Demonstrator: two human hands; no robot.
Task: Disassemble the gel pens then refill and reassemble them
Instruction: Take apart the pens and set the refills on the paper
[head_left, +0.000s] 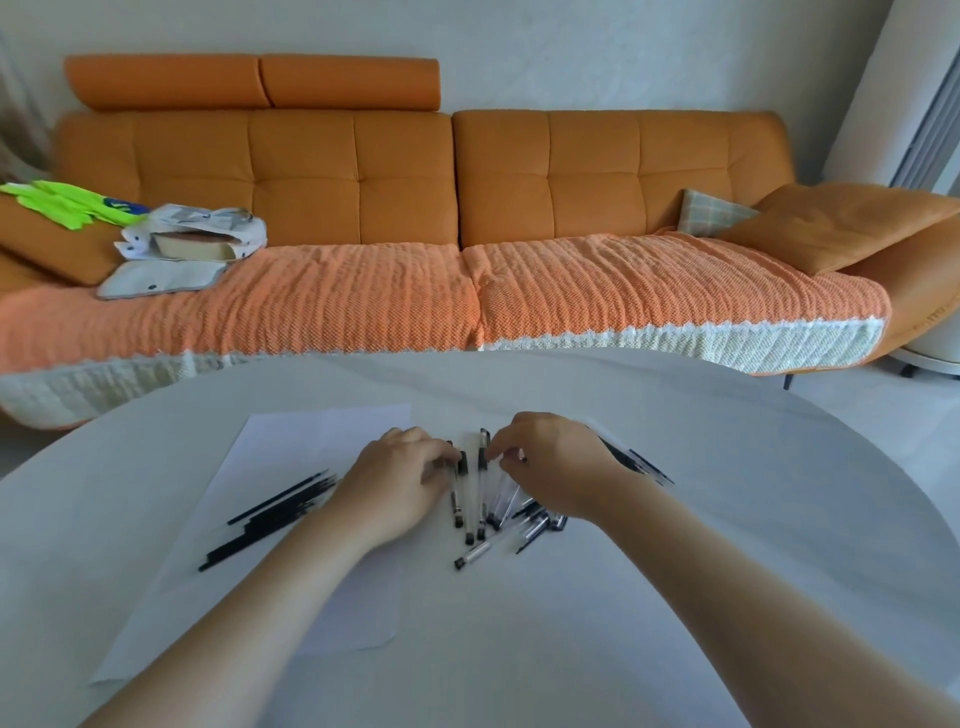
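"So where are the gel pens (500, 519) sitting?"

"Loosely heaped on the white surface (675, 545), right in front of the person and between the two hands. They have clear barrels with black caps and tips. Some lie side by side pointing away from the person and others are crossed over each other."

"And the refills (270, 514)?"

"They're a bundle of thin black sticks lying slantwise on a sheet of white paper (291, 441), just left of the heap. The left forearm crosses the paper's near part. A second dark bunch (639, 462) shows beyond the right wrist, too blurred to name."

"What is the left hand (400, 483) doing?"

"It lies knuckles up at the heap's left edge. Its fingers (434, 460) are curled and pinch the capped end of one pen (456, 493), which lies flat on the surface."

"And the right hand (556, 462)?"

"It arches over the far right side of the heap, with its fingers (511, 457) bent down towards the caps. It's impossible to tell whether they grip anything or only touch."

"Anything behind?"

"An orange sofa (519, 182) with a knitted orange throw (363, 296) over the seat. Something bright green (67, 202) is at its left end, and an orange cushion (831, 223) is at its right."
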